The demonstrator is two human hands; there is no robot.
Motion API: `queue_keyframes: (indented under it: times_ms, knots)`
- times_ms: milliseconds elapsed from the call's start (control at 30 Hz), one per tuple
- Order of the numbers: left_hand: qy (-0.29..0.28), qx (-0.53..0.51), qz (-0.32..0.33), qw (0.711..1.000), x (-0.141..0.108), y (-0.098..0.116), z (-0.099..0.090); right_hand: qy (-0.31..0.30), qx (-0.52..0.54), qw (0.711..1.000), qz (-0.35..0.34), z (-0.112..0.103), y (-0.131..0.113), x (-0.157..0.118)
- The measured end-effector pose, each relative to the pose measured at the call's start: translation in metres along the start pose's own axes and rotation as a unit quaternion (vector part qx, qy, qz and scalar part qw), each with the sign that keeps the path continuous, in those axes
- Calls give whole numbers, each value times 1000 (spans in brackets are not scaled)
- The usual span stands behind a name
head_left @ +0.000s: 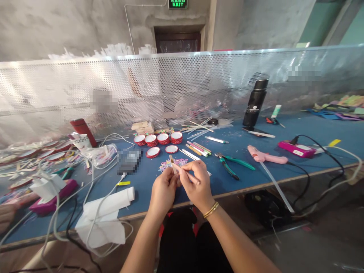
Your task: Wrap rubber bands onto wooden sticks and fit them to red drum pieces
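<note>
My left hand (165,188) is closed near the table's front edge, pinching a short flat pale stick (174,168) with a brownish-gold patch near its top. Close against it, my right hand (198,182) is closed around a slim pinkish pen-like tool (192,176). The tool's tip meets or nearly meets the stick; fingers hide the exact contact. Behind both hands lies a pile of small colourful loops (167,165). Several coloured pens (196,149) lie just beyond, and green-handled pliers (229,165) rest to the right.
Red-rimmed round pieces (152,152) sit behind, some stacked. A pink glue gun (267,156), magenta power strip (297,149) and black flask (255,104) stand or lie right. Cables, a phone (129,162) and white roll (109,203) occupy the left. Another person's hand (7,218) shows far left.
</note>
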State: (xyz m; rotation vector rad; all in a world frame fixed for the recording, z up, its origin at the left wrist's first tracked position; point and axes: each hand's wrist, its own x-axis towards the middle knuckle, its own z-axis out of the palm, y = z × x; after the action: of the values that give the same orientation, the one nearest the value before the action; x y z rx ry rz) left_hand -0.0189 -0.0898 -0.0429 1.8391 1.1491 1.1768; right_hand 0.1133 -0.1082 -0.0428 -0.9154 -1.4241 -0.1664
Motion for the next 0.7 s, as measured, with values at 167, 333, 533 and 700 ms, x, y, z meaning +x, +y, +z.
queue_keyframes:
  times_ms: [167,333,533,700]
  knots:
    - [-5,-17,-9,1000,0,0,0,9,-8,1000,3,-1,0,0]
    - [6,8,-5,1000,0,1,0,-4,4,1000,-6,-1,-1,0]
    - [8,8,3,1000,0,-2,0,-8,-1,1000,5,1,-1,1]
    - [16,1,10,1000,1,-4,0,-6,1,1000,10,1,0,1]
